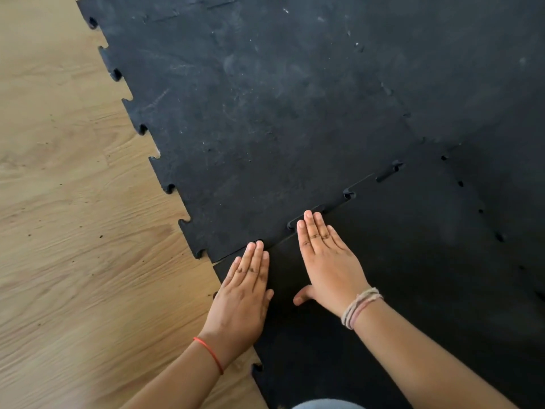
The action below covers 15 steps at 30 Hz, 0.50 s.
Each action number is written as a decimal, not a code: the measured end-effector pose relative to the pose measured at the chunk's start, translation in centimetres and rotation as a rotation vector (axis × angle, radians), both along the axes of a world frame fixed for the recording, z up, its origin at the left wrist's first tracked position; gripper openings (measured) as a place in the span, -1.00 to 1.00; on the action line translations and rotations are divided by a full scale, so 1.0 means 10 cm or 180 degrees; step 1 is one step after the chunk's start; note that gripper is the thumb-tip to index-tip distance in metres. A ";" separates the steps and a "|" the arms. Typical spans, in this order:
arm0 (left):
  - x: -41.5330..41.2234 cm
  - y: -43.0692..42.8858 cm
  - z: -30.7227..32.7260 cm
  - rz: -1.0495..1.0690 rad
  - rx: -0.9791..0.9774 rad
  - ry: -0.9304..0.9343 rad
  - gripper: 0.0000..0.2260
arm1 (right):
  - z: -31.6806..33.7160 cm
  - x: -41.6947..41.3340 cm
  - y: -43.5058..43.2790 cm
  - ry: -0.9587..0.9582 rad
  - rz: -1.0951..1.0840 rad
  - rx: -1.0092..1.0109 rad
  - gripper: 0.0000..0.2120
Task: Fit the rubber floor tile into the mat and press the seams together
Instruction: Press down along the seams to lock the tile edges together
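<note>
A black rubber floor tile (398, 276) with jigsaw-toothed edges lies at the lower right, butted against the larger black mat (265, 113) beyond it. The seam (349, 194) between them runs diagonally up to the right, and several of its teeth stand raised with gaps showing. My left hand (244, 293) lies flat, palm down, on the tile's near-left corner, fingertips at the seam. My right hand (327, 261) also lies flat on the tile, fingers together, its tips touching a raised tooth of the seam. Neither hand holds anything.
Light wooden floor (73, 231) fills the left side, beside the mat's toothed left edge (153, 160). Another seam (460, 184) with small gaps runs along the tile's right side. Grey fabric of my clothing (324, 405) shows at the bottom edge.
</note>
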<state>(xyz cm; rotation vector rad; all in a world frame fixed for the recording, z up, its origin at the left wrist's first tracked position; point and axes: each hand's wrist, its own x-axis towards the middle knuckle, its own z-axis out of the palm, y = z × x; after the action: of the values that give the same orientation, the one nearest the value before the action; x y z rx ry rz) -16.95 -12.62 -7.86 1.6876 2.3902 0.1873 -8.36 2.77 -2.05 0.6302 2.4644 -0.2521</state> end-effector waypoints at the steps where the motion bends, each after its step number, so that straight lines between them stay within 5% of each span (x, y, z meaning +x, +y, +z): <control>1: 0.00 0.01 -0.01 0.0012 0.0026 0.0038 -0.51 | -0.02 -0.01 0.00 -0.0019 -0.0010 0.0012 0.18; 15: -0.08 0.14 0.08 -0.0792 -0.0196 0.0281 -0.48 | 0.01 0.15 -0.07 -0.0027 -0.0481 -0.0175 0.21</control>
<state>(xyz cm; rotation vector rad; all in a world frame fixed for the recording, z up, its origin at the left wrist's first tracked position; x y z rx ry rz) -17.72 -11.18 -7.09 1.9805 2.1926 -0.0003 -6.88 2.08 -1.96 0.7933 2.3960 -0.3739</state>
